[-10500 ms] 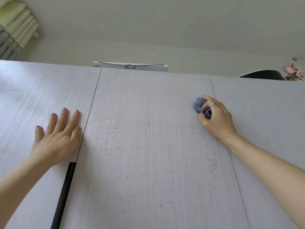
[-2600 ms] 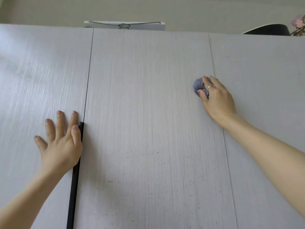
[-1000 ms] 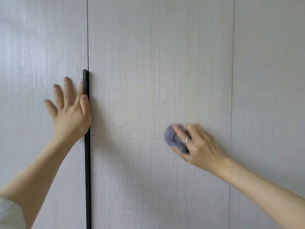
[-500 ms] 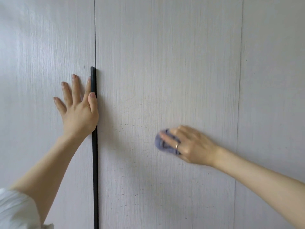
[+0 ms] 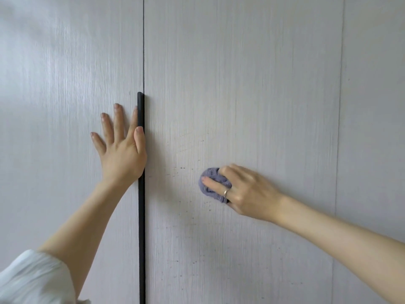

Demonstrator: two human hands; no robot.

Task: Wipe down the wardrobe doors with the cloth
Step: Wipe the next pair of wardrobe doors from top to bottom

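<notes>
Cloth (image 5: pixel 213 185): small grey-blue wad, pressed against middle wardrobe door (image 5: pixel 241 84), right of black handle strip (image 5: pixel 141 194) and level with its upper part. Right hand (image 5: pixel 243 194) grips cloth, fingers curled over it, ring on one finger. Left hand (image 5: pixel 121 148) flat on left door (image 5: pixel 65 84), fingers straight and spread, thumb lying along handle strip near its top end. Small dark specks on middle door, right of handle strip, around and below cloth. White sleeve (image 5: pixel 32 279) left of handle strip, at its lower end.
</notes>
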